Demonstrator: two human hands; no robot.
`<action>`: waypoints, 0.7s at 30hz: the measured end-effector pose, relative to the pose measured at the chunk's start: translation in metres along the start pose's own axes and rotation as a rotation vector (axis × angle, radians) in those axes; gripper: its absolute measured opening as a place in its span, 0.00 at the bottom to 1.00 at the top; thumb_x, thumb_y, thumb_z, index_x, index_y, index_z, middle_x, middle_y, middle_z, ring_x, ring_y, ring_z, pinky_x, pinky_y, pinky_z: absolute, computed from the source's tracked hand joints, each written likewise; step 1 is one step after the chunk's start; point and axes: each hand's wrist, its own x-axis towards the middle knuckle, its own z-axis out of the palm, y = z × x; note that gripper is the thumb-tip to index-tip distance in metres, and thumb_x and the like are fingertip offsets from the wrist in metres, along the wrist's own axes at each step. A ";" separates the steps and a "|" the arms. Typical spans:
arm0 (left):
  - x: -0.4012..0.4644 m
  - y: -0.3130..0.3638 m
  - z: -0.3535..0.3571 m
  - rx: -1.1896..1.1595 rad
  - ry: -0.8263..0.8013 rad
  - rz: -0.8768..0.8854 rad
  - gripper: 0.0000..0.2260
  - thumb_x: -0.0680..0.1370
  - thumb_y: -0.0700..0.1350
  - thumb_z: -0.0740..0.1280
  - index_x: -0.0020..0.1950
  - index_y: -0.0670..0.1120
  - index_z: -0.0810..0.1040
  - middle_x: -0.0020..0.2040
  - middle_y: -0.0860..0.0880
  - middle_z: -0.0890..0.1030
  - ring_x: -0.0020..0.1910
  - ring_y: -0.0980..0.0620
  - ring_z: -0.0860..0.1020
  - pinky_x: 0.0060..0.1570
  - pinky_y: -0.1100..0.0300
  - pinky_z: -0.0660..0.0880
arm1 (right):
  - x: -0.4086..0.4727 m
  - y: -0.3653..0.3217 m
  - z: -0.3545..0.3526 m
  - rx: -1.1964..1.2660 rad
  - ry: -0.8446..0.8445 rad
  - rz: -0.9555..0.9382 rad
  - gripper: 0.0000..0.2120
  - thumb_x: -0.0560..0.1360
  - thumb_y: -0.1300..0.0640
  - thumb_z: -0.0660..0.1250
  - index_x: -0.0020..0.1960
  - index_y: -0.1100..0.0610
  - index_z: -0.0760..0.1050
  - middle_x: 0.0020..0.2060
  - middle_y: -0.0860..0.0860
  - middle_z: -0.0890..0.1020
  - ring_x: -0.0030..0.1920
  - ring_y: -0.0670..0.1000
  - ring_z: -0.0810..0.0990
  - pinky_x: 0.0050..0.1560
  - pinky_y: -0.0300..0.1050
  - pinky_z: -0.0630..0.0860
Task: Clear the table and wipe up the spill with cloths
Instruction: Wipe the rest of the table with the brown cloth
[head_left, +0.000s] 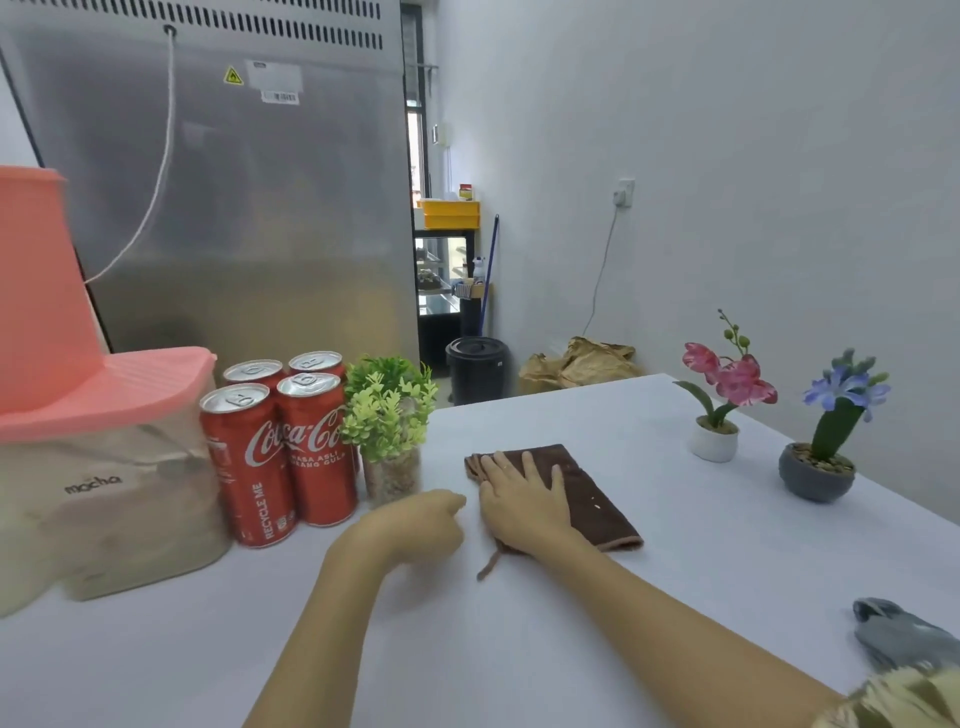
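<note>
A folded brown cloth (587, 491) lies on the white table (675, 571) near its middle. My right hand (522, 501) rests flat on the cloth's left half, fingers straight and spread, pressing it down. My left hand (421, 522) is just to the left of the cloth, fingers curled into a loose fist over the table, holding nothing that I can see. A grey cloth (898, 636) lies crumpled at the table's right edge. No spill is visible on the table.
Several red Coca-Cola cans (280, 452) stand at the left beside a small green plant (389, 421) and a pink-lidded container (104, 467). A pink orchid pot (719, 410) and a blue flower pot (821, 457) stand far right. A steel fridge is behind.
</note>
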 end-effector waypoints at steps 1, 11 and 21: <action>0.001 -0.004 -0.002 -0.022 0.007 -0.003 0.21 0.80 0.38 0.52 0.74 0.44 0.61 0.75 0.48 0.62 0.73 0.50 0.61 0.66 0.62 0.60 | 0.014 -0.007 0.001 0.002 -0.015 -0.017 0.24 0.82 0.51 0.41 0.77 0.48 0.46 0.77 0.43 0.47 0.77 0.53 0.42 0.73 0.61 0.37; -0.001 -0.012 -0.004 -0.014 -0.065 -0.060 0.21 0.79 0.40 0.53 0.73 0.46 0.63 0.74 0.49 0.63 0.72 0.50 0.61 0.68 0.61 0.59 | 0.000 0.020 0.000 -0.049 -0.011 -0.092 0.22 0.82 0.47 0.42 0.75 0.37 0.46 0.76 0.40 0.47 0.77 0.53 0.42 0.72 0.62 0.36; -0.011 -0.013 -0.019 -0.068 -0.037 -0.033 0.22 0.78 0.34 0.51 0.72 0.45 0.67 0.71 0.46 0.68 0.67 0.51 0.67 0.60 0.63 0.64 | -0.045 0.002 0.012 -0.049 -0.017 -0.163 0.22 0.81 0.46 0.42 0.74 0.34 0.45 0.76 0.40 0.46 0.77 0.54 0.40 0.72 0.62 0.33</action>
